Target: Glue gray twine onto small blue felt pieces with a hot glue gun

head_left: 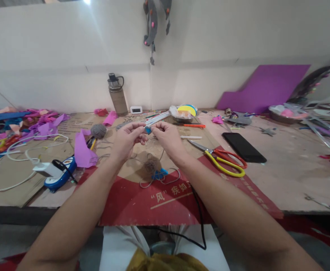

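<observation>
Over the middle of the table, my left hand (129, 138) and my right hand (167, 138) meet at a small blue piece (148, 130), apparently felt. Fingers of both hands are pinched on it from either side. Below them lies a loose tangle of grey yarn (151, 165), with a blue scrap (159, 174) among its loops. A strand runs from the tangle up toward my right hand. To the left sits a ball of grey yarn (98, 131). Scissors with red and yellow handles (224, 162) rest right of my right forearm.
A black phone (244, 147) lies at right. Behind my hands stand a bottle (117, 96), a small white clock (136, 110) and a bowl (183, 113). Purple felt (85, 148), a power strip (60, 175) with cables and piled scraps (21, 130) occupy the left. Red printed cardboard (142, 203) covers the front edge.
</observation>
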### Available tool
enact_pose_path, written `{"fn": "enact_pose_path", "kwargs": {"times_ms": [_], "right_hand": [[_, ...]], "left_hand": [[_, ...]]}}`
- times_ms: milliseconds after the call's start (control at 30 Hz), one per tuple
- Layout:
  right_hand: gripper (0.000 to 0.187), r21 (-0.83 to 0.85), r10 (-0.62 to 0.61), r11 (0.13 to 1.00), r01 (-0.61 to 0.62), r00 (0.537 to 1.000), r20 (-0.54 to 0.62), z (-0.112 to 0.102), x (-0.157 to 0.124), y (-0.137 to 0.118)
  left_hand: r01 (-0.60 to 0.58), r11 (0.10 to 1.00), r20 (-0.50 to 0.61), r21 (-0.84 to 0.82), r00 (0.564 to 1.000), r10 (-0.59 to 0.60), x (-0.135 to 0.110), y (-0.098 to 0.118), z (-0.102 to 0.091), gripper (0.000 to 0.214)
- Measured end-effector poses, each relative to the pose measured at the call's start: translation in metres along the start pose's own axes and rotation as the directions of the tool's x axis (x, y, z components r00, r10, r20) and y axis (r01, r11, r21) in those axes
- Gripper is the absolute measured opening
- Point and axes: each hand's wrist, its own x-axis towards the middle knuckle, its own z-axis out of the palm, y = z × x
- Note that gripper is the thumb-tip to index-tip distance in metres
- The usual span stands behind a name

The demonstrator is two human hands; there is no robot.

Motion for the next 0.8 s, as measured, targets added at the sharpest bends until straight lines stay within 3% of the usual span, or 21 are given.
{"fn": "enact_pose_path", "kwargs": {"times_ms": [133, 367, 500, 700, 800], "right_hand": [[0.012, -0.061, -0.012, 0.998, 0.012, 1.000, 0.011, -0.002, -0.001, -0.001], [0.014, -0.163, -0.096, 0.981, 0.101, 0.995, 0.037, 0.001, -0.004, 0.003], [0.015, -0.087, -0.054, 0.994, 0.062, 0.994, 0.092, 0.000, -0.004, 0.003], [0.016, -0.046, -0.008, 0.999, 0.015, 0.991, 0.134, -0.006, -0.002, 0.002], [0.016, -0.119, -0.023, 0.992, 0.040, 0.990, 0.139, -0.008, -0.003, 0.002]], "left_hand": [[-0.112, 0.964, 0.029, 0.243, 0.994, 0.108, -0.002, -0.002, -0.001, 0.022], [-0.129, 0.899, 0.001, 0.418, 0.990, 0.142, -0.005, 0.003, -0.001, 0.009], [-0.065, 0.941, 0.027, 0.332, 0.998, 0.059, -0.003, 0.004, -0.001, 0.009], [0.153, 0.985, 0.136, 0.077, 0.977, -0.162, 0.002, 0.011, -0.006, 0.018], [0.082, 0.981, 0.136, 0.174, 0.985, -0.106, 0.001, 0.013, -0.007, 0.024]]}}
